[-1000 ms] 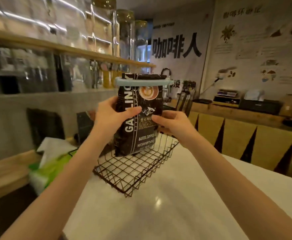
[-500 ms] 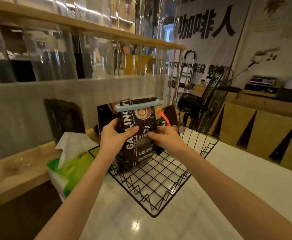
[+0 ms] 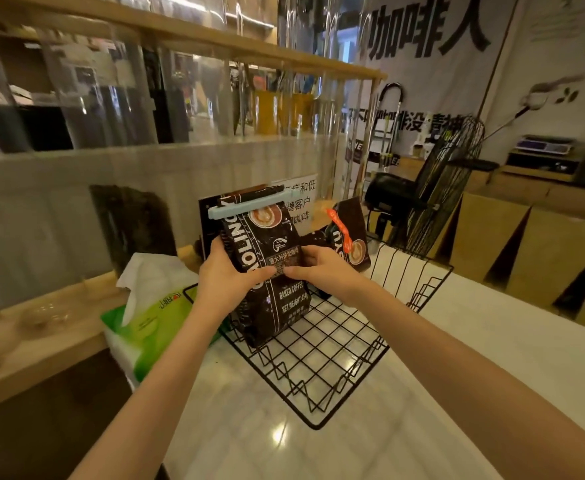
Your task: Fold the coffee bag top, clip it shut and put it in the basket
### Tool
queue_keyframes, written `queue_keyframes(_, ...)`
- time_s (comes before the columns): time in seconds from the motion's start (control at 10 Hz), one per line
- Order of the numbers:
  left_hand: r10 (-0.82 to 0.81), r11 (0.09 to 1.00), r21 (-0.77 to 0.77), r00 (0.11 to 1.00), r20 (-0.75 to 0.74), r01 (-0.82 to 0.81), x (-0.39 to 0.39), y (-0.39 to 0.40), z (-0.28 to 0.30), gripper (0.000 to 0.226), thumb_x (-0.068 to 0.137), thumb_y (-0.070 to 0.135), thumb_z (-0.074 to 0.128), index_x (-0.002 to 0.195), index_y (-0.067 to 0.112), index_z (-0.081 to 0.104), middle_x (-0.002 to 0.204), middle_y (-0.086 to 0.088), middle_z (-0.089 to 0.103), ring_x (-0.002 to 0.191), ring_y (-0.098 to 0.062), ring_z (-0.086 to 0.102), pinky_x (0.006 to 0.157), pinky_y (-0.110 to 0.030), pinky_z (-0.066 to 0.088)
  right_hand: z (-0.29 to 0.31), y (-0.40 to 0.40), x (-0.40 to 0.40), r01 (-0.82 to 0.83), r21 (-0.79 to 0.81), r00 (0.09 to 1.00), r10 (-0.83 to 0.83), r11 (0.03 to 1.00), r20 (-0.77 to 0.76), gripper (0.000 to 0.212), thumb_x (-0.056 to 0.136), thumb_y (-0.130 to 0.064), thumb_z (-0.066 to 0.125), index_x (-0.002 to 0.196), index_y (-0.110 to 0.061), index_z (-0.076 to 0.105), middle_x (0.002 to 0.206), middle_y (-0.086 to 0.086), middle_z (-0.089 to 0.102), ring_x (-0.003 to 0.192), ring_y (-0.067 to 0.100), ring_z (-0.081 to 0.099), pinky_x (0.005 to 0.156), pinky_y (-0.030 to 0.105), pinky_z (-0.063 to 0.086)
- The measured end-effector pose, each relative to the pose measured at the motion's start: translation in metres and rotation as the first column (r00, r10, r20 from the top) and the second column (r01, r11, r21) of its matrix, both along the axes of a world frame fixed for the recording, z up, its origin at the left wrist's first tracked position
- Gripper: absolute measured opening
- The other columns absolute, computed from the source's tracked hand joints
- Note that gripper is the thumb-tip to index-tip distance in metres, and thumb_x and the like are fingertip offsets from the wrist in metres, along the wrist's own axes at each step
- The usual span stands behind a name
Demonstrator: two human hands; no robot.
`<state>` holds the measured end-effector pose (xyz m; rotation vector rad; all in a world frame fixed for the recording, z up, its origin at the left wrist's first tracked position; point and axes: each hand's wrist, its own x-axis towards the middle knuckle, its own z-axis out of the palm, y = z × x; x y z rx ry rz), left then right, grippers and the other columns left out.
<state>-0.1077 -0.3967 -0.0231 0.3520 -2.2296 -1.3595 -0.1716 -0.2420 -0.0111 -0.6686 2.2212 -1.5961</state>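
The basket sits on the bench; the coffee bag stands in its left side, a second bag at its far end, a tissue pack left.

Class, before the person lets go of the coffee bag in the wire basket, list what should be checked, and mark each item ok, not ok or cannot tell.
1. Light blue clip across the folded top of the coffee bag: ok.
2. Left hand and right hand both gripping the bag: ok.
3. Bag upright: ok, leaning slightly.
4. Bag bottom resting on the floor of the wire basket: cannot tell.
5. Free space beside the second bag already in the basket: ok.
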Motion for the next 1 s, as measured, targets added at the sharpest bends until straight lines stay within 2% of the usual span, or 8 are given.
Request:
queue_keyframes(0.1,0.004,0.999,0.040,0.999,0.035,-0.006,-0.001,-0.006,-0.006,0.089,0.052,0.034,0.083,0.126,0.015,0.039,0.126,-0.004,0.058,0.114,-0.023,0.055,0.095,-0.042,0.046,-0.005,-0.005,0.001,0.032,0.044,0.997,-0.029,0.999,-0.064,0.041,0.082,-0.011,0.063,0.121,-0.008,0.051,0.120,0.008,0.061,0.106,0.018,0.059,0.093,0.032,0.047)
queue_keyframes(0.3,0.001,1.000,-0.007,0.997,0.076,0.000,-0.003,-0.011,-0.009,0.100,0.043,0.038,0.086,0.128,0.017,0.037,0.128,-0.002,0.056,0.117,-0.022,0.051,0.097,-0.046,0.044,-0.006,-0.006,0.002,0.041,0.071,0.995,-0.034,0.997,-0.093,0.046,0.080,-0.014,0.065,0.123,-0.012,0.050,0.122,0.007,0.061,0.110,0.020,0.058,0.099,0.041,0.045)
queue_keyframes(0.5,-0.003,0.999,-0.051,0.994,0.105,0.008,-0.004,-0.013,-0.009,0.101,0.043,0.033,0.087,0.129,0.016,0.037,0.130,-0.004,0.054,0.119,-0.023,0.050,0.099,-0.048,0.042,-0.008,-0.006,0.004,0.067,0.097,0.992,-0.056,0.993,-0.115,0.048,0.080,-0.015,0.065,0.125,-0.011,0.047,0.124,0.007,0.058,0.111,0.018,0.055,0.099,0.038,0.045)
queue_keyframes(0.7,0.014,0.995,-0.095,0.994,0.112,-0.003,0.000,-0.011,-0.010,0.093,0.048,0.028,0.086,0.127,0.011,0.038,0.128,-0.006,0.055,0.118,-0.023,0.051,0.095,-0.038,0.043,-0.008,-0.008,0.008,0.113,0.124,0.989,-0.099,0.986,-0.112,0.049,0.082,-0.019,0.063,0.127,-0.011,0.046,0.126,0.006,0.057,0.113,0.019,0.054,0.096,0.034,0.045)
queue_keyframes(0.8,0.037,0.995,-0.100,0.995,0.096,-0.027,0.002,-0.008,-0.009,0.098,0.048,0.035,0.084,0.129,0.011,0.034,0.131,-0.009,0.051,0.121,-0.025,0.048,0.096,-0.039,0.043,-0.006,-0.005,0.007,0.124,0.114,0.988,-0.112,0.986,-0.111,0.056,0.082,-0.021,0.063,0.132,-0.010,0.039,0.131,0.009,0.052,0.119,0.022,0.050,0.098,0.034,0.043)
queue_keyframes(0.9,0.150,0.989,-0.024,0.988,0.024,-0.149,0.016,0.006,0.002,0.117,0.053,0.040,0.082,0.141,0.009,0.011,0.145,-0.016,0.026,0.135,-0.030,0.027,0.109,-0.049,0.030,0.004,0.004,0.016,0.135,0.103,0.987,-0.124,0.986,-0.103,0.064,0.084,-0.021,0.061,0.138,-0.010,0.029,0.137,0.012,0.045,0.122,0.024,0.047,0.092,0.030,0.042)
queue_keyframes(1.0,0.203,0.974,-0.071,0.967,-0.152,-0.216,0.028,0.026,0.016,0.113,0.060,0.041,0.077,0.142,0.010,0.006,0.148,-0.015,0.018,0.138,-0.029,0.019,0.112,-0.048,0.023,0.018,0.015,0.021,0.202,-0.143,0.977,-0.210,0.969,-0.043,0.060,0.085,-0.017,0.060,0.137,-0.009,0.032,0.125,0.010,0.055,0.109,0.021,0.057,0.088,0.030,0.049)
